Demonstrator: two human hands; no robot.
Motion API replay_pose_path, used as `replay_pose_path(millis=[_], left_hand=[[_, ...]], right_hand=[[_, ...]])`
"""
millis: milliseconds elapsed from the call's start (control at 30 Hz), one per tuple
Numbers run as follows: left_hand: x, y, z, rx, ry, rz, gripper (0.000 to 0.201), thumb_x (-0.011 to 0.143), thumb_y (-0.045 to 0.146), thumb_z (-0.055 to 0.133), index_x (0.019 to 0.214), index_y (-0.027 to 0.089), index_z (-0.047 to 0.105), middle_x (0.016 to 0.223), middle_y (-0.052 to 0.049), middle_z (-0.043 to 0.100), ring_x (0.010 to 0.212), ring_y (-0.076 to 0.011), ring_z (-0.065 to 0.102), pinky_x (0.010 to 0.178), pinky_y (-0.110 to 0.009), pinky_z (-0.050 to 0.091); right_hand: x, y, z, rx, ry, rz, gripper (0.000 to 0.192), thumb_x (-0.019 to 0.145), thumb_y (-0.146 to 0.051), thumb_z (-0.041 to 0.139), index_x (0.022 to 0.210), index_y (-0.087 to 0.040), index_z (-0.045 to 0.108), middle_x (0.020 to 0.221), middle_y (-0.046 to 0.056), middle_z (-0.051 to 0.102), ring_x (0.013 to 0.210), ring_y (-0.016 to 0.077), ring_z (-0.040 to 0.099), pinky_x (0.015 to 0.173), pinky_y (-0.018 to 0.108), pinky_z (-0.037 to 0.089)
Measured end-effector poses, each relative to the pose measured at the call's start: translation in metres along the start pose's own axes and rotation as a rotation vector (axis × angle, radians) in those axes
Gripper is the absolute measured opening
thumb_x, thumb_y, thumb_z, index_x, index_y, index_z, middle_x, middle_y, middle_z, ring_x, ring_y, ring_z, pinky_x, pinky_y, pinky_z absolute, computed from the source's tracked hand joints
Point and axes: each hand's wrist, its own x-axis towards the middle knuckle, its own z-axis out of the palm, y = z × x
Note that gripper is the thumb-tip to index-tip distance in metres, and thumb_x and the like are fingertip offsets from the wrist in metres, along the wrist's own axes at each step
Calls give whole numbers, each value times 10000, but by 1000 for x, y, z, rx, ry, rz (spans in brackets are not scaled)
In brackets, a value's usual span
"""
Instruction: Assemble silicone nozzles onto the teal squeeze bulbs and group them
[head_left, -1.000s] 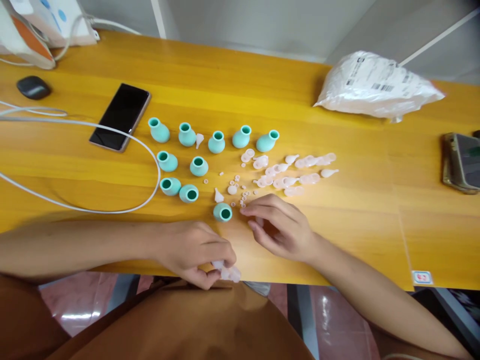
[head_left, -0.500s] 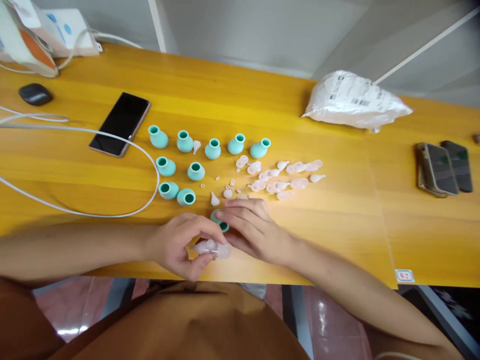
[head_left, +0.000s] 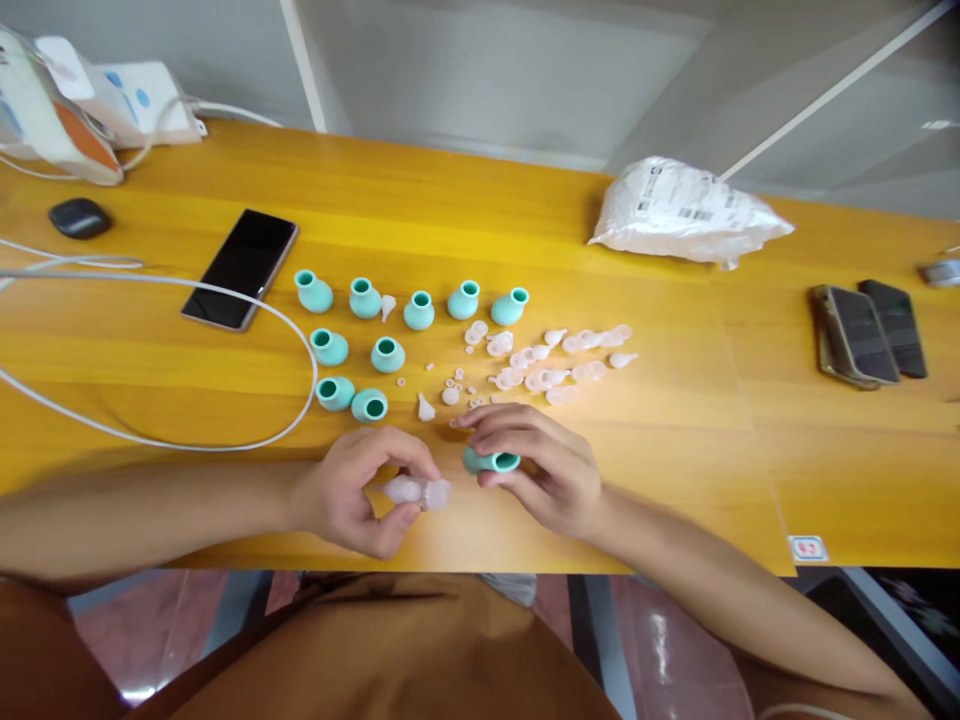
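Near the front edge, my left hand (head_left: 352, 492) pinches a translucent pale nozzle-like plastic piece (head_left: 409, 490) between thumb and fingers, its pointed end towards the palm. To its right, my right hand (head_left: 551, 465) grips a teal bulb (head_left: 480, 461), whose open neck faces right. The two pieces are apart. Beyond my hands stand several more teal bulbs (head_left: 388, 355) with open mouths. Translucent plastic parts (head_left: 544, 380) lie in rows right of them. Small rings and caps (head_left: 450, 396) and a white funnel-shaped tip (head_left: 426, 407) lie between.
A phone (head_left: 241, 268) lies at the left, crossed by a looping white cable (head_left: 296, 335). A black mouse (head_left: 79, 218) and a power strip (head_left: 154, 100) are farther left. At the back sits a white plastic parcel (head_left: 686, 212). Two more phones (head_left: 859, 335) lie at the far right.
My right hand has taken the teal bulb up and moved it right, away from my left hand. My left hand keeps the translucent piece in nearly the same place. The view has shifted slightly.
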Motion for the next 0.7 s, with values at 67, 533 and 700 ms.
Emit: replay_pose_path(millis=[67,533,700], left_hand=[[-1,-1,1,-34,13,-31,394,852,148,710,1226,234,623,851,-18,749,640,-157,711,556,-244,562],[1,-2,2,-100,-78,-260,277,942,188,766,1170,214,612,902,-7,740,642,-100,655,555,-187,491],[7,-1,1,-103,-91,-240,237,961,177,739,1148,216,599,904,-8,732,652,-106,663,571,-192,508]], right_hand=[[-1,-2,-2,-20,6,6,409,1019,-136,831,1410,-203,730,1157,112,748,1177,266,809,981,440,732],[-4,7,-13,44,-28,83,338,925,-418,947,1109,-219,746,1081,73,794,970,194,794,821,343,681],[-4,3,-12,80,66,163,237,987,-407,891,1087,-212,802,1042,67,780,917,187,804,789,332,687]])
